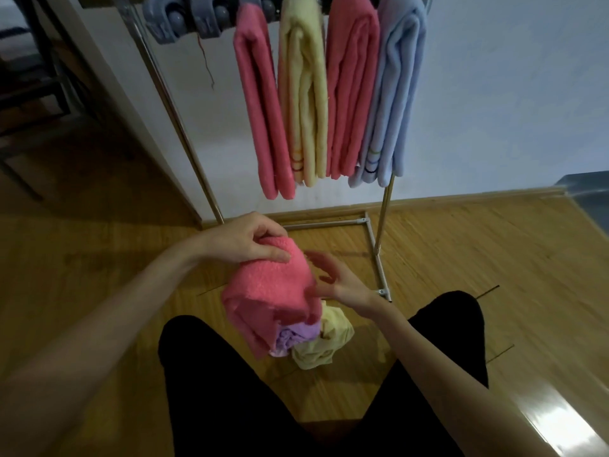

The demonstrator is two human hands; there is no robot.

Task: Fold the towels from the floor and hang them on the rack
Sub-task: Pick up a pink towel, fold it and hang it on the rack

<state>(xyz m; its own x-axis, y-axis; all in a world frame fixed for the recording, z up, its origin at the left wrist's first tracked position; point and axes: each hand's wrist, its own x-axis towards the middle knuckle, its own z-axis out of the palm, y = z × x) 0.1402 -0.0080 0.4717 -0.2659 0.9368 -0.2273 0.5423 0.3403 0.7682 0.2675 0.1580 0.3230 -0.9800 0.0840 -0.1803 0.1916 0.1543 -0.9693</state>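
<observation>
Nearest, the person's black-clad legs (230, 390) spread apart, with a gap of wooden floor (461, 258) between them. In that gap lie a crumpled yellow towel (324, 344) and a purple towel (295, 336), touching. Over them hangs a pink towel (270, 291), pinched at its top edge by the left hand (245, 240), thumb and fingers curled on the cloth. The right hand (336, 280) is blurred, its fingers spread loosely at the towel's right edge, gripping nothing. Beyond, the metal rack (384, 206) stands against the white wall (494, 94); four folded towels hang side by side: pink (260, 110), yellow (304, 103), pink (351, 94), blue (390, 103). Grey clips (184, 18) crowd the bar's left end.
</observation>
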